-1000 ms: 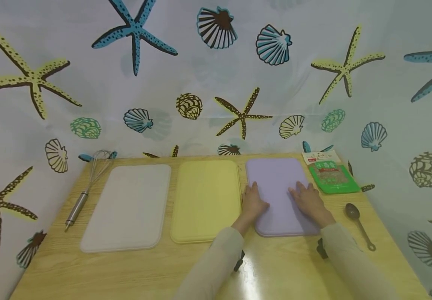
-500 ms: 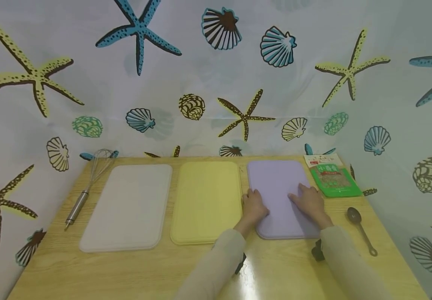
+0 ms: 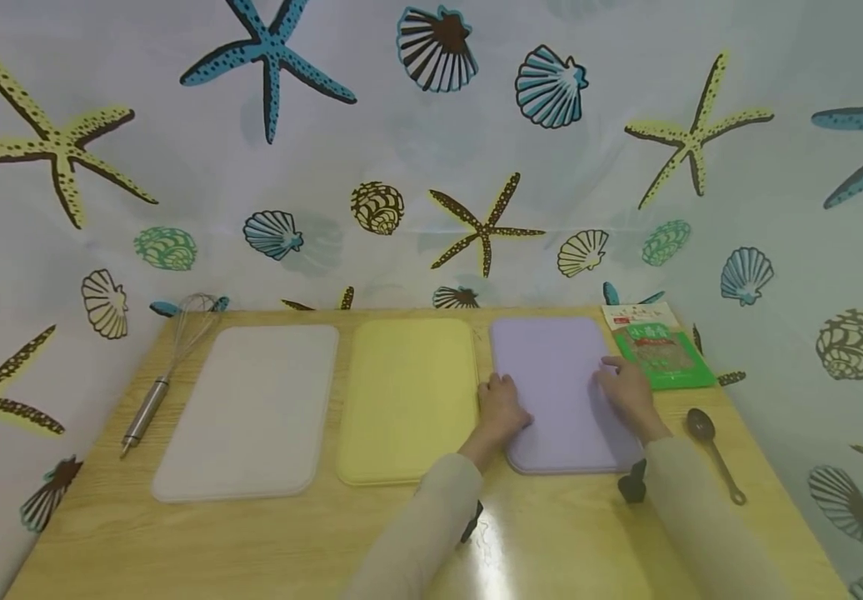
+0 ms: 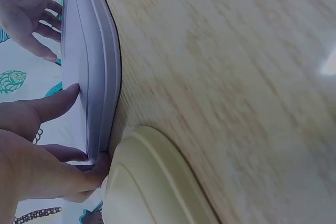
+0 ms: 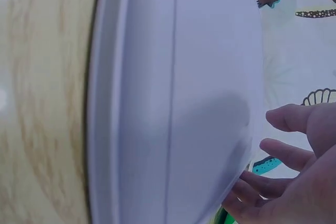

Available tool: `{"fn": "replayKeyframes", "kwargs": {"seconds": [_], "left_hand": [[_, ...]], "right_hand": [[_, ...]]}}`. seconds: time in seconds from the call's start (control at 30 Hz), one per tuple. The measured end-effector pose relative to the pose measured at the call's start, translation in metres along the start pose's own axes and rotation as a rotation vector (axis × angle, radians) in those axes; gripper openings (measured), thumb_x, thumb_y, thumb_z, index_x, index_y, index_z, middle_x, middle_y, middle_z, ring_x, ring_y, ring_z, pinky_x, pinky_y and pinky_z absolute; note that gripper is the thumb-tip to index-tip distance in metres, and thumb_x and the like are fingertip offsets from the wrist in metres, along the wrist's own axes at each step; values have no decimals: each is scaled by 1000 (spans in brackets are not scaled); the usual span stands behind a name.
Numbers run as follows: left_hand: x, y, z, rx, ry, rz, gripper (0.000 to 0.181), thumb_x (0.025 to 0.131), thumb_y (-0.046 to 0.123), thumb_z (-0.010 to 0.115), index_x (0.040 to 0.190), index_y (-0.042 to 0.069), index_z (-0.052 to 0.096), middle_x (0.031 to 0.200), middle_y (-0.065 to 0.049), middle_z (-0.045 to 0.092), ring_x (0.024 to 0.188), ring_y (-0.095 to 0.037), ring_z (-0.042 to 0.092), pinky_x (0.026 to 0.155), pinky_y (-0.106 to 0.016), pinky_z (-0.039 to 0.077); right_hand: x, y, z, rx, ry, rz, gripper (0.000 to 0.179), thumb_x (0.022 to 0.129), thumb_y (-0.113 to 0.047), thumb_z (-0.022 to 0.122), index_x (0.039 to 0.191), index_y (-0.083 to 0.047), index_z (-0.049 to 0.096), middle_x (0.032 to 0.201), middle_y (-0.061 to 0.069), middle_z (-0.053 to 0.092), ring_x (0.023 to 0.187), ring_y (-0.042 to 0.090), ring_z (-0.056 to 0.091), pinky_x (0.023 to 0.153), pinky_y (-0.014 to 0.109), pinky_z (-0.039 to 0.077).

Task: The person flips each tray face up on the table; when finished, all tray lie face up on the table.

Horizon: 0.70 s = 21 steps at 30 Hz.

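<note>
A purple cutting board [image 3: 555, 392] with rounded corners lies flat on the wooden table, the rightmost of three boards. My left hand [image 3: 501, 410] grips its left edge: in the left wrist view the thumb [image 4: 62, 103] rests on the top face and the fingers [image 4: 79, 179] are bent against the side, close to the yellow cutting board [image 4: 142, 187]. At the opposite edge is my right hand [image 3: 626, 396]. Its lower fingers [image 5: 247, 195] touch the board's edge, while the thumb [image 5: 289, 117] is held apart above the surface.
To the left lie a white cutting board [image 3: 247, 412] and a whisk [image 3: 148, 412]. A green spice packet [image 3: 660, 354] sits at the back right, just past the purple board. A dark spoon [image 3: 712, 454] lies near the right table edge. A patterned curtain [image 3: 401, 275] stands behind.
My right hand has shifted rightward from the purple board's top to its right edge. The left hand stays at the left edge, and the boards keep their places.
</note>
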<state>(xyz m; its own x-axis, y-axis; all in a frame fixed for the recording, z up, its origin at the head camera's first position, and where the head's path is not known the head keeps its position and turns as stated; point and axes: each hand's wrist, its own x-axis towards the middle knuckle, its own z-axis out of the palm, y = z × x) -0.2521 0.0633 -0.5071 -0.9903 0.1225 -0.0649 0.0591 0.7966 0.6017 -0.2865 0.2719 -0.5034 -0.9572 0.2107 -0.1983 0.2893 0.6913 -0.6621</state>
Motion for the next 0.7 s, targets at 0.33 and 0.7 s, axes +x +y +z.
{"fn": "replayKeyframes", "kwargs": {"seconds": [0.33, 0.7], "left_hand": [[4, -3, -6, -63, -50, 5, 69, 77, 12, 80, 131, -13, 46, 127, -24, 48, 109, -34, 42, 96, -40, 43], [11, -13, -8, -85, -111, -5, 66, 80, 19, 77, 131, -12, 47, 127, -25, 49, 112, -35, 44, 95, -42, 46]], "right_hand": [[-3, 0, -19, 55, 33, -73, 49, 91, -10, 50, 136, 8, 47, 132, 36, 47, 123, 46, 46, 99, 54, 42], [-9, -9, -45, 186, 96, -120, 44, 91, 1, 57, 134, 5, 52, 123, 32, 57, 111, 42, 58, 88, 40, 53]]}}
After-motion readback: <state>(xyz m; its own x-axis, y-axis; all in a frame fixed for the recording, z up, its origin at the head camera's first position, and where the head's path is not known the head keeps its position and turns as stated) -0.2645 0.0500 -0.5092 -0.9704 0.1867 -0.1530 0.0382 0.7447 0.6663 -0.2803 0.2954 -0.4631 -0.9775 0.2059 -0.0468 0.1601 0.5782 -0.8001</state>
